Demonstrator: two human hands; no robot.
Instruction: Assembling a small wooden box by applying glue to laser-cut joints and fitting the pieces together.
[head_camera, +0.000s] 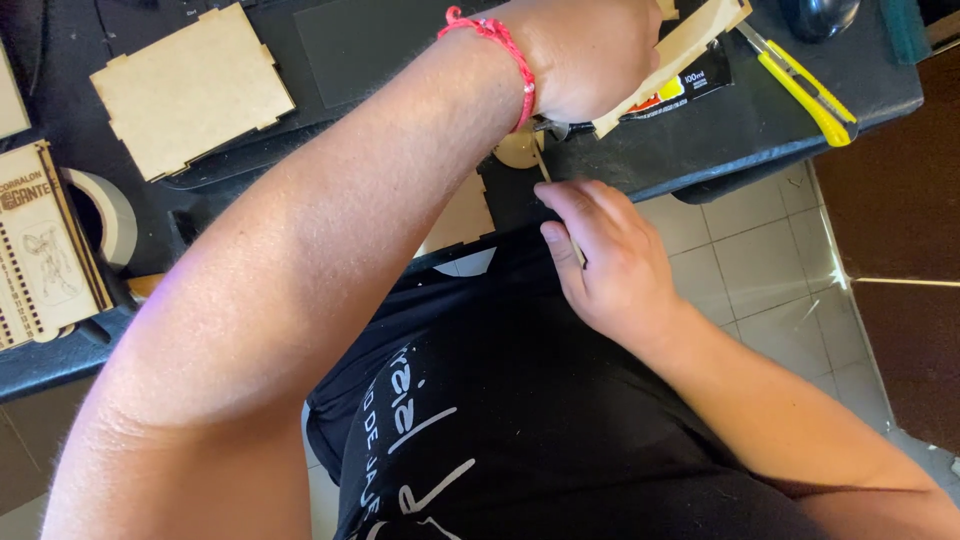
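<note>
My left hand (585, 50), with a red cord bracelet (500, 55) on the wrist, reaches across the black table (720, 140) and is closed on a pale wooden strip (690, 40). My right hand (610, 255) rests at the table's near edge and pinches a thin wooden stick (545, 172) between its fingers. The stick's far end touches a small round wooden piece (518, 148) just below my left hand. A flat wooden panel (462, 215) lies partly hidden under my left forearm.
A notched wooden panel (190, 88) lies at the back left, with an engraved wooden box (40, 250) and a tape roll (108, 212) at the left edge. A black glue tube (690, 82), a yellow utility knife (802, 85) and a dark mouse (818, 15) sit at the right. Tiled floor (760, 260) shows below.
</note>
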